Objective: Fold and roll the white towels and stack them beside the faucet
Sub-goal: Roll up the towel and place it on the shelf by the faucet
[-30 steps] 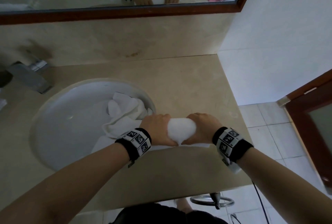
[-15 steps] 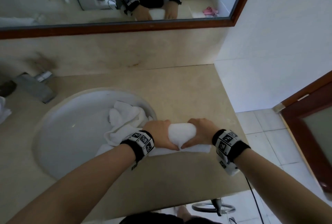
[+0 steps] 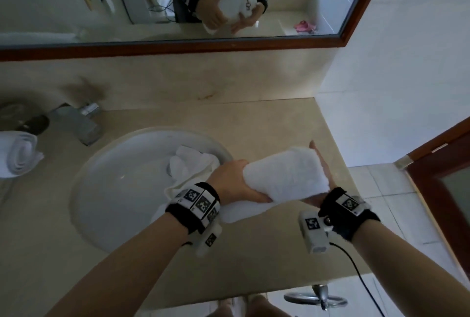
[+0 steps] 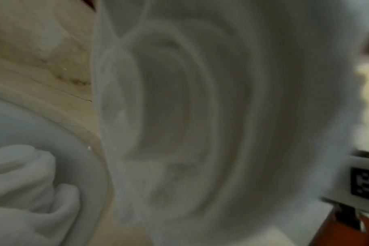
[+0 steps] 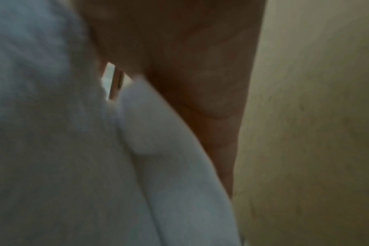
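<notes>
Counted: three white terry towels, two hands, one basin, one faucet.

One rolled white terry towel (image 3: 284,177) is held between the left hand (image 3: 234,179) and the right hand (image 3: 321,164); a second rolled white towel (image 3: 17,155) lies on the beige stone counter (image 3: 254,123) at the far left; a third, crumpled white towel (image 3: 190,164) lies in the single round white basin (image 3: 114,189). One grey metal faucet (image 3: 76,121) stands behind the basin. One wood-framed mirror (image 3: 152,47) hangs above. Two black wristbands with printed square markers, one per wrist.
</notes>
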Action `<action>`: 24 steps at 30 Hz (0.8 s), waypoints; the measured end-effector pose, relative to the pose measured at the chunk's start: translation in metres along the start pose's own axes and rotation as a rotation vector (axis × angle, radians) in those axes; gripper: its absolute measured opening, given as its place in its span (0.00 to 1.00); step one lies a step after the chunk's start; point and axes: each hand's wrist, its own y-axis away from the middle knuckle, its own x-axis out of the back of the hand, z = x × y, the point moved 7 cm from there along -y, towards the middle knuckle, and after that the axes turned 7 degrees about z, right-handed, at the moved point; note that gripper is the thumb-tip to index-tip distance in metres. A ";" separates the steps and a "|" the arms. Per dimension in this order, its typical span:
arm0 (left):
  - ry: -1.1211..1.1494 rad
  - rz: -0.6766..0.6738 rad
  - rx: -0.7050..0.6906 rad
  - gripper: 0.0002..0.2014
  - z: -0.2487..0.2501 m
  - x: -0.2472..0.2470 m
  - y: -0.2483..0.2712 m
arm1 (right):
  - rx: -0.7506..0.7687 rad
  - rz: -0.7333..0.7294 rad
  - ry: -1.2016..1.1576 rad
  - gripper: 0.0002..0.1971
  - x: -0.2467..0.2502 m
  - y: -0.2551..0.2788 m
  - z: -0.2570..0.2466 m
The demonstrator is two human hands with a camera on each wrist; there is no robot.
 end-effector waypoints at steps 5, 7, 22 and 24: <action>0.363 0.205 0.170 0.57 -0.009 0.017 0.013 | 0.061 -0.257 -0.207 0.29 -0.051 -0.001 0.004; 0.387 0.367 0.267 0.51 -0.020 0.026 0.023 | 0.041 -0.352 -0.146 0.45 -0.079 0.001 0.010; 0.995 0.714 0.540 0.45 -0.143 0.066 0.126 | -0.092 -0.419 0.571 0.19 -0.248 -0.023 0.092; 1.143 0.754 0.533 0.33 -0.159 0.079 0.142 | -0.111 -0.499 0.669 0.17 -0.283 -0.020 0.110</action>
